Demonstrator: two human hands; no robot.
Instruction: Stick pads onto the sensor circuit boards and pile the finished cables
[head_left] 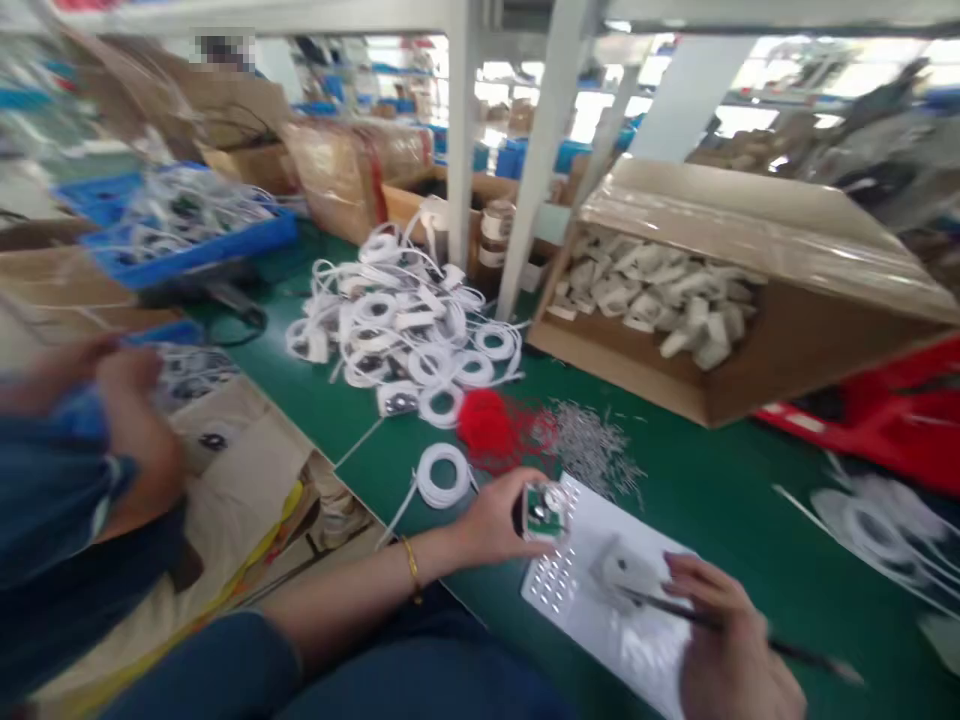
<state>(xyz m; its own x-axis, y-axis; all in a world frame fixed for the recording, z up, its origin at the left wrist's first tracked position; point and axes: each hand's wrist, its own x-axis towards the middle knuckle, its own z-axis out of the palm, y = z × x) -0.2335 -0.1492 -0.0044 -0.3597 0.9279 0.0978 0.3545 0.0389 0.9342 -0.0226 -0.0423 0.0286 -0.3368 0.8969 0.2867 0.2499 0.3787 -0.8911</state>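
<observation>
My left hand [501,518] is closed around a small white housing [546,512], its open side showing a green circuit board and a round silvery part. In my right hand [731,625] is a slender dark tool [679,608]; blur hides its exact kind. The tool's tip reaches a blurred white plastic part [624,568] above a white plate [600,640]. Rows of small shiny pieces mark the plate's left end. Beyond my left hand lie a coiled white cable [442,476], a heap of red rings or wires [487,425] and a scatter of small metal pins [592,440].
A pile of white coiled cables [390,320] covers the green bench near the shelf posts [532,150]. An open cardboard box [637,375] of white housings stands at right, beside a red bin [892,400]. A co-worker's arm [142,440] and a blue tray [247,235] are left.
</observation>
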